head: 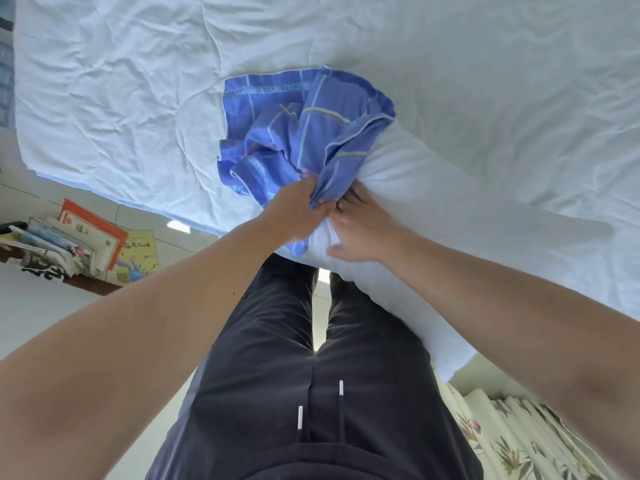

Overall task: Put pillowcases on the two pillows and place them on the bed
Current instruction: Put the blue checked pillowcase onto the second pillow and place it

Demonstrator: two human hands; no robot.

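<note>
A blue striped pillowcase (298, 129) lies bunched on the bed, partly drawn over the end of a bare white pillow (433, 209). The pillow runs from the middle of the view down to the right, along the bed's edge. My left hand (294, 213) grips a fold of the pillowcase at the pillow's near corner. My right hand (363, 233) rests on the white pillow right beside it, fingers reaching under the blue cloth, their tips hidden. I see no second pillow.
The bed (138, 81) is covered by a wrinkled white quilt filling the upper view. A stack of books and magazines (79, 244) lies on the floor at left. Floral fabric (512, 441) shows at lower right. My dark trousers fill the bottom centre.
</note>
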